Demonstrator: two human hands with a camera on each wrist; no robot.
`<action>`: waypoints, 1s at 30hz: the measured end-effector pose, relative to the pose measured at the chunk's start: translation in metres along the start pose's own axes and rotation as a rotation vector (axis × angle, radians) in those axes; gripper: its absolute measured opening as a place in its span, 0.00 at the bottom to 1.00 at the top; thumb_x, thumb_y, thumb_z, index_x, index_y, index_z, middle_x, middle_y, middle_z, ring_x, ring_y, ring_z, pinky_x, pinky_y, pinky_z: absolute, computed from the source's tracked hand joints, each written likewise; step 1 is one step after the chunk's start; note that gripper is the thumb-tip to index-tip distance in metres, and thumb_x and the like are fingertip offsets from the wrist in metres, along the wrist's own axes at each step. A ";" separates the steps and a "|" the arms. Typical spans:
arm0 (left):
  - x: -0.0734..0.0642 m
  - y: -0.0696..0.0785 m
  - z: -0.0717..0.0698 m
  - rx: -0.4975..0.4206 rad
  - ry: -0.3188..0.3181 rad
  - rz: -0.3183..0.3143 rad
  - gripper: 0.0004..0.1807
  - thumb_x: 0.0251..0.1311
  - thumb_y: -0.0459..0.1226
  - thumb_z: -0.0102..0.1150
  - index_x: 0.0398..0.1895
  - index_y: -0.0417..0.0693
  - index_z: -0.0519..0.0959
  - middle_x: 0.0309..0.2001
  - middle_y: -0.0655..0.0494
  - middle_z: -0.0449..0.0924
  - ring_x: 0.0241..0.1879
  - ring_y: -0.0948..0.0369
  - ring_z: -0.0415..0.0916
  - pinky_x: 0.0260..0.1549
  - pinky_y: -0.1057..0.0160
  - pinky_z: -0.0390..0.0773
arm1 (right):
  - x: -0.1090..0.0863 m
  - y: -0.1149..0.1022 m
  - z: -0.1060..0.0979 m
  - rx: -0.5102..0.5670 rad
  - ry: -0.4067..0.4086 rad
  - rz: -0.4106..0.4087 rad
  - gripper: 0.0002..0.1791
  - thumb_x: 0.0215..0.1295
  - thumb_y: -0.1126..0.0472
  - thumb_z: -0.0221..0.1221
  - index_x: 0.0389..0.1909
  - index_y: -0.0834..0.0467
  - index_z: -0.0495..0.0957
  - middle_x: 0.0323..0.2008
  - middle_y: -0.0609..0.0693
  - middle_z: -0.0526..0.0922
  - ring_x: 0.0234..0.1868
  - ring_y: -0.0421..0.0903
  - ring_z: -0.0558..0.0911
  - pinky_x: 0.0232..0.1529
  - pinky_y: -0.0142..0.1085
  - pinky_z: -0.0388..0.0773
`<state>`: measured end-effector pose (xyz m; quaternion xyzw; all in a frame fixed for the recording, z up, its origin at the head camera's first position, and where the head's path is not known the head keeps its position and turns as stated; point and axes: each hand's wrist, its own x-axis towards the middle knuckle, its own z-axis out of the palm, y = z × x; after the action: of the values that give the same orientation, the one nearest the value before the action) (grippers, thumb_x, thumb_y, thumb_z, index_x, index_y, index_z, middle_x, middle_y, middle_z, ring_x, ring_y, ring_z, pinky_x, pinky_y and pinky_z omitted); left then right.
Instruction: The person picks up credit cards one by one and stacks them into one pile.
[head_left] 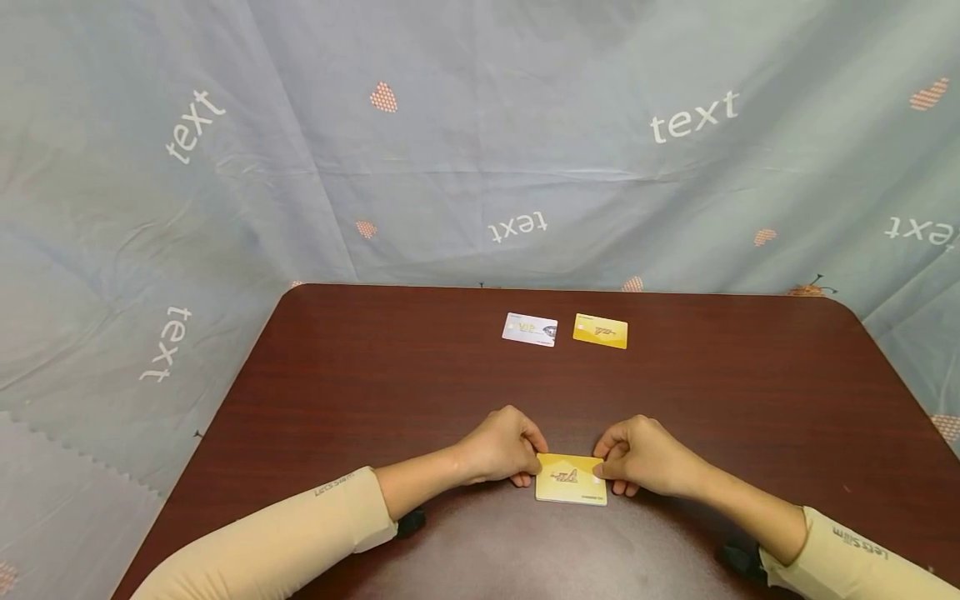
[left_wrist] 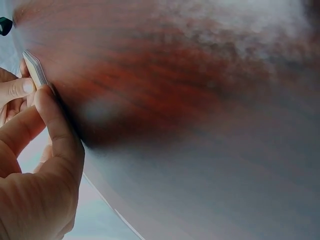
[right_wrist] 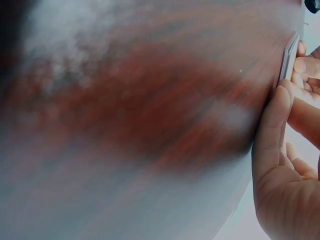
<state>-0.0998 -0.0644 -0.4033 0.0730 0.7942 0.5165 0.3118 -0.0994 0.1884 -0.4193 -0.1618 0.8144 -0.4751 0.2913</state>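
Note:
A small stack of cards with a yellow card on top lies near the front of the table. My left hand pinches its left side between thumb and fingers. On the opposite side, my right hand pinches the stack the same way. The layered edge of the stack shows in the left wrist view, with the left hand at its near end. From the right wrist, the stack appears edge-on, the right hand holding its end. The lower cards' faces are hidden.
Farther back on the dark red-brown table lie a white card marked VIP and, to its right, a single yellow card. A grey-blue curtain hangs behind the table's far edge and along its left side.

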 end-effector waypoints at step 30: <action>0.005 0.024 -0.074 0.082 0.139 0.192 0.17 0.61 0.25 0.61 0.53 0.30 0.82 0.27 0.54 0.78 0.26 0.62 0.74 0.27 0.66 0.73 | 0.019 -0.037 -0.050 -0.080 0.174 -0.044 0.06 0.69 0.63 0.67 0.41 0.62 0.84 0.30 0.57 0.85 0.32 0.59 0.84 0.28 0.44 0.83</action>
<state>-0.1512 -0.1083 -0.3647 0.1251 0.8237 0.5150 0.2018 -0.1458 0.1934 -0.3746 -0.1494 0.8511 -0.4608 0.2022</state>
